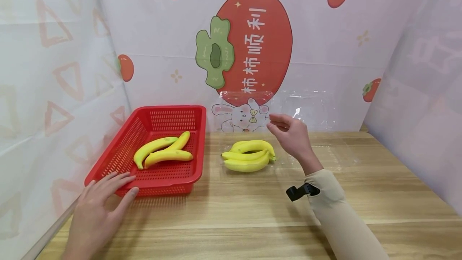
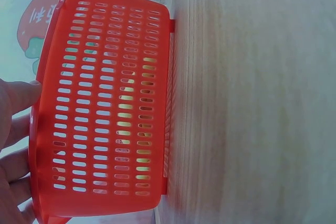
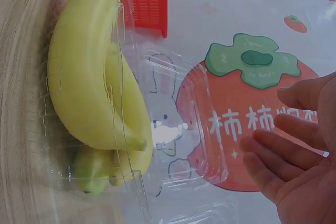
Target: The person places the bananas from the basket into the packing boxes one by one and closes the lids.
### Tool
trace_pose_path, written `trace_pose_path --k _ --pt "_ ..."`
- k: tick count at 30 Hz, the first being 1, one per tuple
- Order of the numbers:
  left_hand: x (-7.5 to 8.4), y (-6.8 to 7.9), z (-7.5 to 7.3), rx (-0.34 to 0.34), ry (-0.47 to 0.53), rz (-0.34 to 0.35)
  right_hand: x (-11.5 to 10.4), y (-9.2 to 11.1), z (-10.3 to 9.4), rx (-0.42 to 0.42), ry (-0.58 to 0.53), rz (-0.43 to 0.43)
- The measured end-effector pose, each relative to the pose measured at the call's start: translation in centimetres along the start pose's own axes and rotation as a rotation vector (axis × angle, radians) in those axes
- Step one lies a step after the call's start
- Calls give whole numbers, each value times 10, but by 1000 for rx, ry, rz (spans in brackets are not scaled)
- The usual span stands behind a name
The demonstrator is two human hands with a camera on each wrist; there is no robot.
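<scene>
My left hand [image 1: 102, 208] rests its fingers on the near rim of a red plastic basket [image 1: 169, 190]. In the left wrist view, fingertips touch that rim, and the slotted wall [image 2: 107, 114] faces the camera. Inside the basket lie three yellow bananas [image 1: 169, 155]. Several more bananas [image 1: 247, 165] sit in the base of a clear clamshell box, whose lid [image 3: 210, 145] stands raised behind them. My right hand [image 1: 294, 137] hovers right of these bananas, fingers loosely bent and holding nothing. In the right wrist view, it is apart from the box.
A second clear clamshell box [image 1: 328, 151] lies to the right, its lid raised against the back. White printed cloth [image 1: 151, 31] encloses the wooden table [image 1: 234, 220] at the back and sides. A black strap [image 1: 303, 191] circles my right wrist.
</scene>
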State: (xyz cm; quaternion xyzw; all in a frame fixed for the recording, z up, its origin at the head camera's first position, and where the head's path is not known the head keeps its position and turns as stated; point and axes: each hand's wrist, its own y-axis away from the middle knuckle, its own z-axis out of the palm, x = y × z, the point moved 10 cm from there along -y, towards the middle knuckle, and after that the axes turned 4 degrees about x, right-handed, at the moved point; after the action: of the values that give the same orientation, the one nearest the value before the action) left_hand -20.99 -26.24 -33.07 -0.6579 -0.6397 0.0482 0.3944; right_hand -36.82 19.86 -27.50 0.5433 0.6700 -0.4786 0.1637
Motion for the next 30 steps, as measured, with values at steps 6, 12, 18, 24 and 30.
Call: trace_pose_path --k 6,12,18,24,30 --pt "4 -2 -2 12 10 23 2 0 -4 8 3 11" --pt "6 -2 -4 17 14 28 3 0 -8 10 3 22" --pt "0 -1 -3 -18 -9 -10 1 -4 -12 24 2 26" --pt "5 -5 -6 -29 22 9 7 -7 -15 22 -10 66" --pt "45 -18 -10 -2 136 121 13 -7 -16 10 -24 103"
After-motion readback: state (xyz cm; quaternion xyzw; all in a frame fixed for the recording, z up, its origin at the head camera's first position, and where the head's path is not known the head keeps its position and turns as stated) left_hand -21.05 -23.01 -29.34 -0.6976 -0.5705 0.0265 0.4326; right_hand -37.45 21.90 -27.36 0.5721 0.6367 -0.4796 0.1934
